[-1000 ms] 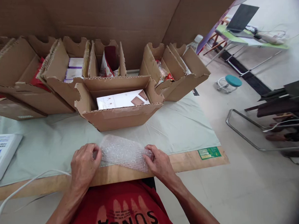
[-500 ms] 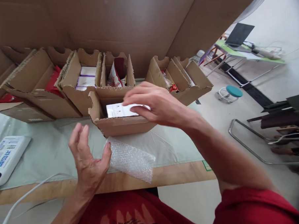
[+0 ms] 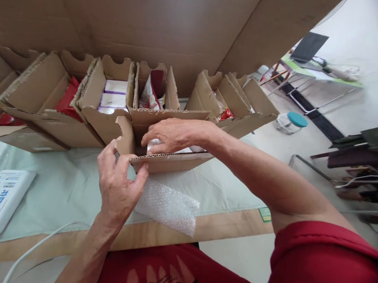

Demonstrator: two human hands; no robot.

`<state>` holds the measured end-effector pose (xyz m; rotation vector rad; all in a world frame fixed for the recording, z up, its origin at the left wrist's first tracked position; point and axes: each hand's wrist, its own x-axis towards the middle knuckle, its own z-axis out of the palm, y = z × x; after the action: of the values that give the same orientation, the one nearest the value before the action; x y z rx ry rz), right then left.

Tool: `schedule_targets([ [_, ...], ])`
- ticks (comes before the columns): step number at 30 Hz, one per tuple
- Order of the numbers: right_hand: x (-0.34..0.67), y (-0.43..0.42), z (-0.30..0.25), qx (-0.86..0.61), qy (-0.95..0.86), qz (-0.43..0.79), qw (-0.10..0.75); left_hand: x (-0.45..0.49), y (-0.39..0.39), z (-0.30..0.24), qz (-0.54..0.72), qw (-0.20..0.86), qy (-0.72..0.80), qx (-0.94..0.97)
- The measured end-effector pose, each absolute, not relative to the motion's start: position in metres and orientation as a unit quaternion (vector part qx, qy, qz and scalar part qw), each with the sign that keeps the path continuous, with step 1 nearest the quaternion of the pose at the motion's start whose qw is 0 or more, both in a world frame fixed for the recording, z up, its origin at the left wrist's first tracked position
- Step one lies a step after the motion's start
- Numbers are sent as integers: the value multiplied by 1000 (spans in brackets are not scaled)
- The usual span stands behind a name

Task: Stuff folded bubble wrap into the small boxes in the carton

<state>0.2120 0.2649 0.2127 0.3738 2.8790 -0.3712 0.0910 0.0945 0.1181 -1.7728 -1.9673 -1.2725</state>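
Note:
An open cardboard box [image 3: 174, 163] stands in front of the row of other boxes. At its near left corner, my left hand [image 3: 120, 182] grips the edge, with the thumb over the front wall and the fingers at the left side. My right hand [image 3: 173, 136] reaches down inside, its fingers bent round a white box [image 3: 154, 144]; the lower fingertips are hidden. More white surface shows under the palm. A sheet of bubble wrap [image 3: 169, 207] lies on the table just before the cardboard box.
Behind stands a row of cardboard bins holding red packets [image 3: 69, 96], white-and-purple boxes [image 3: 113, 94] and a patterned pouch [image 3: 152, 91]. A white device [image 3: 11, 199] and a cable [image 3: 40, 244] are at left. A teal stool [image 3: 297, 119] stands on the floor at right.
My right hand has gone lower into the cardboard box, onto the white box. My left hand has moved up and taken hold of the cardboard box's corner.

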Motion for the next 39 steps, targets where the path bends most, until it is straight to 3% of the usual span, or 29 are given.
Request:
schedule_targets([
  [5, 215, 266, 221, 103, 984, -128, 74, 92, 93, 125, -439, 91, -658, -605],
  [12, 318, 195, 257, 212, 946, -96, -224, 92, 56, 108, -461, 99, -645, -601],
  [14, 356, 163, 227, 233, 939, -124, -220, 92, 36, 88, -420, 75, -638, -641],
  [17, 396, 117, 155, 253, 941, -198, -103, 94, 7, 58, -343, 34, -640, -687],
  [22, 406, 65, 76, 286, 945, -157, -28, 94, -13, 35, -269, 46, -689, -671],
  [31, 387, 35, 47, 237, 935, -115, -239, 96, 7, 24, -246, 61, -663, -704],
  [39, 361, 0, 44, 226, 925, -148, -268, 96, 29, 26, -269, 14, -601, -753],
])
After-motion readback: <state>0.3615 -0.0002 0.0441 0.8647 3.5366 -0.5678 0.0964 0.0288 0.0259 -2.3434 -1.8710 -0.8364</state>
